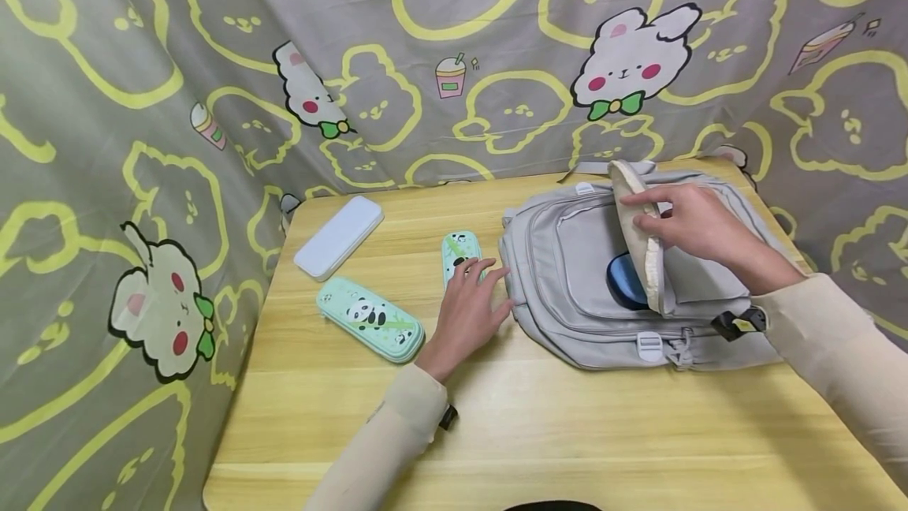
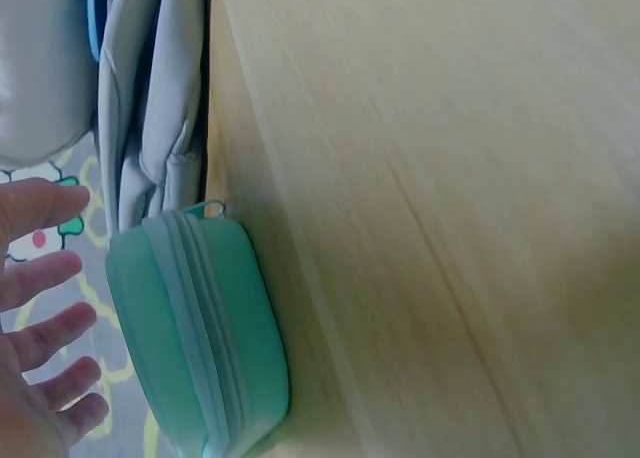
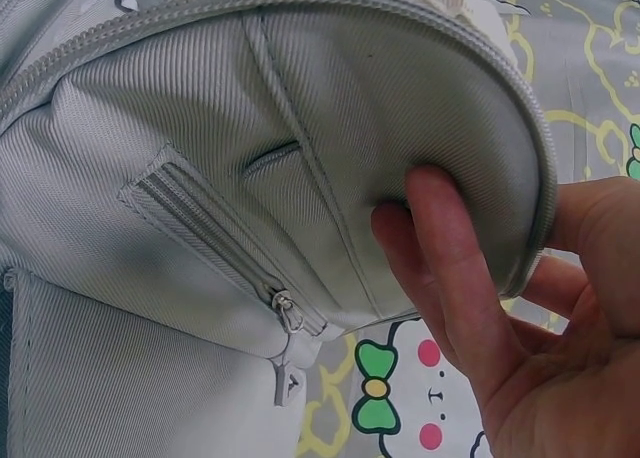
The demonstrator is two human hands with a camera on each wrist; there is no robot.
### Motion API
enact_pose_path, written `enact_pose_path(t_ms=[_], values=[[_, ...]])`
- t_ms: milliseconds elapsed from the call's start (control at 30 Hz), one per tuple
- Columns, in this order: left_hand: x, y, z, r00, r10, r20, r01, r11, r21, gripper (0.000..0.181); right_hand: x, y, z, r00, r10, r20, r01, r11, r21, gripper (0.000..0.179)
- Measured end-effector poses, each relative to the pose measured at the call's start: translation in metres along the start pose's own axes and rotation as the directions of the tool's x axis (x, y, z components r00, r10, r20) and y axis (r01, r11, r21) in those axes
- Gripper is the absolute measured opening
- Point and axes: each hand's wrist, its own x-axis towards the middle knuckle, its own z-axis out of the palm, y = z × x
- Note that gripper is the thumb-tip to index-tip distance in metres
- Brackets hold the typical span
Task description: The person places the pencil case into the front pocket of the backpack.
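A grey backpack [image 1: 567,274] lies on the table with its front pocket unzipped. My right hand [image 1: 698,223] holds up the pocket flap [image 1: 634,227] by its edge, as the right wrist view also shows, fingers [image 3: 450,248] on the inner side with the zipped slot [image 3: 215,238]. A dark blue rounded case [image 1: 627,281] sits in the pocket opening, partly hidden by the flap. My left hand [image 1: 468,310], fingers spread, is over the near end of a small green panda case [image 1: 461,247]. Whether it touches the case cannot be told. In the left wrist view this hand [image 2: 40,318] holds nothing.
A larger green panda pencil case [image 1: 369,318] lies left of my left hand. Farther back on the left is a pale lavender-white case [image 1: 340,236]. The wooden table [image 1: 567,432] meets a patterned curtain [image 1: 426,124] at the back and left.
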Motion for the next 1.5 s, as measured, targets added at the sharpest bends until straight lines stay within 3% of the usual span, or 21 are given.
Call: enact_pose_path(t_ms=[367,767,1133,1300,1500], values=[[-0.010,-0.011,-0.004,0.997,-0.030,-0.064,0.030,1.000,-0.009,0.046,0.000,0.000,0.000,1.000,-0.008,-0.002,0.008,1.000,-0.009,0.042],[-0.025,-0.018,-0.007,0.988,-0.156,-0.011,0.156,0.987,-0.048,0.052,0.001,0.002,0.001,1.000,-0.009,-0.003,0.009,1.000,-0.006,0.042],[-0.034,-0.016,-0.001,0.967,-0.252,0.043,0.254,0.964,-0.077,0.064,0.000,0.002,0.001,1.000,-0.014,-0.006,0.014,1.000,0.000,0.043],[-0.034,-0.017,-0.001,0.964,-0.259,0.056,0.264,0.959,-0.103,0.065,-0.001,0.001,0.001,1.000,-0.019,-0.009,0.019,1.000,0.003,0.042],[-0.025,-0.023,-0.002,0.969,-0.233,0.080,0.239,0.968,-0.072,0.065,-0.003,0.002,0.001,1.000,-0.008,-0.002,0.009,1.000,0.016,0.043]])
